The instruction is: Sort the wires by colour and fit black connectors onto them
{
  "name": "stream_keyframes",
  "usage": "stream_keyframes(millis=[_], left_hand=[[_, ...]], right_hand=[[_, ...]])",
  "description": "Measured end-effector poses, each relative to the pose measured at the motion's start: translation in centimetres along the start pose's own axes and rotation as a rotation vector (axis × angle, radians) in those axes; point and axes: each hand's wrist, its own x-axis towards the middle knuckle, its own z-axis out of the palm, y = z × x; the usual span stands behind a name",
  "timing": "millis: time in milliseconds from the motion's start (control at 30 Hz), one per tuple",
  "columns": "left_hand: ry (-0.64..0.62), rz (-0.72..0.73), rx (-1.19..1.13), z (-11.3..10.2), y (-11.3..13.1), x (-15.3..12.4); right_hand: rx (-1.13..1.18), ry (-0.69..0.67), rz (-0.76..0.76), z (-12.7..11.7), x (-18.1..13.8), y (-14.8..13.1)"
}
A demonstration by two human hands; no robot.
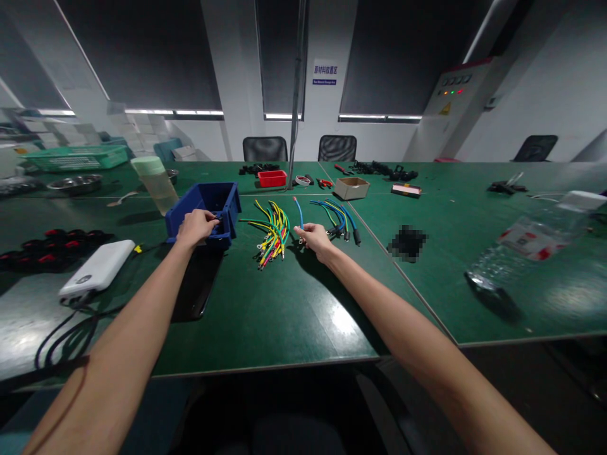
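My left hand (197,226) reaches over the rim of a blue plastic bin (227,203), its fingers pinched together near small dark pieces inside. What they grip, if anything, is too small to make out. Between the thumb and fingers of my right hand (313,239) is a short blue wire (299,213), its bare or crimped tip pointing up and away. A bundle of yellow-green wires with metal terminals (275,230) lies between the two hands. Just right of my right hand lie more blue and yellow-green wires (342,218) with black ends.
A black phone-like slab (194,291) lies below the bin, a white power bank (98,268) with cables to its left. A green-capped bottle (155,184) stands behind. Farther back are a red tray (272,179) and a cardboard box (351,188). At right is a clear water bottle (526,243).
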Motion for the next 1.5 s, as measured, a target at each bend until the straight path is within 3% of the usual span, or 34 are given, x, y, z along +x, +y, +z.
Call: stream_keyframes(millis=[433,767,933,1100,1233,1367,1500], left_hand=[[0.112,0.069,-0.009,0.0,0.1,-0.2],[0.451,0.086,-0.131,-0.7,1.4,-2.7],[0.521,0.101,-0.208,-1.2,2.4,-4.4],[0.517,0.108,-0.255,-1.5,4.5,-5.9],[0.505,0.213,-0.336,-1.4,7.1,-8.0],[0.394,0.353,-0.409,-0.4,9.1,-10.7],[0.274,0.454,-0.449,1.4,9.6,-12.6]], right_hand=[[-0.055,0.007,-0.017,0.3,-0.2,0.2],[-0.033,0.041,-0.020,0.1,0.3,0.8],[-0.027,0.051,-0.009,0.0,0.5,1.0],[-0.025,0.042,-0.014,0.0,0.5,1.0],[-0.034,0.030,-0.002,-0.1,0.5,1.0],[-0.019,0.005,0.005,0.0,0.4,0.8],[-0.017,-0.010,-0.007,0.1,0.3,0.7]])
